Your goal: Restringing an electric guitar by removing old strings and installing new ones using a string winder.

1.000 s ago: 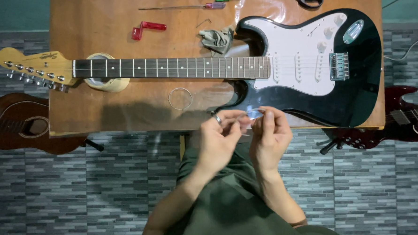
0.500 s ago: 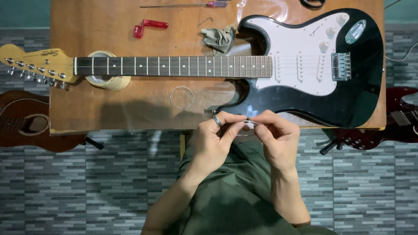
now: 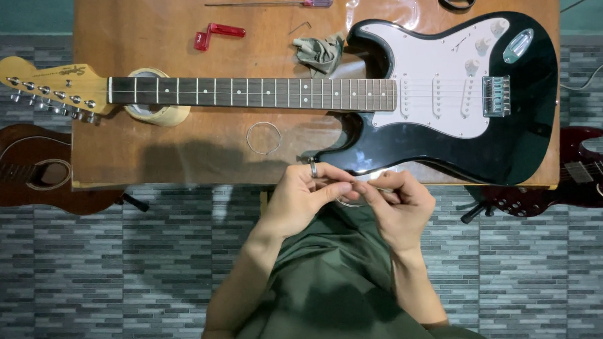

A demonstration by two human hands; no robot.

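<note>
We see both hands meeting just below the near edge of the counter [image 3: 153, 156], over the person's green lap. The left hand [image 3: 300, 200] wears a ring and has its thumb and forefinger pinched together; the right hand [image 3: 398, 207] faces it, fingertips pressed against the left's. Between them they clamp a thin string [image 3: 346, 204], of which only a faint pale loop shows under the fingers; how much of it there is we cannot tell. So each grip is closed on that string, the two touching at the fingertips.

Just above the hands lies a black guitar [image 3: 454, 95] with a white plate, flat across the counter, its body to the right and its neck running left to a pale headstock [image 3: 51, 87] that juts past the counter's edge. A tape roll [image 3: 156, 112] sits under the neck near the headstock. A coiled wire ring [image 3: 264, 138] lies on the bare wood, near the left hand. Farther up are a grey rag [image 3: 319, 51] touching the neck, a red winder [image 3: 218, 34], a long screwdriver [image 3: 275, 2] and scissors [image 3: 451, 0].

On the tiled floor a brown guitar [image 3: 23, 171] lies at the left and a dark red guitar [image 3: 572, 178] at the right.
</note>
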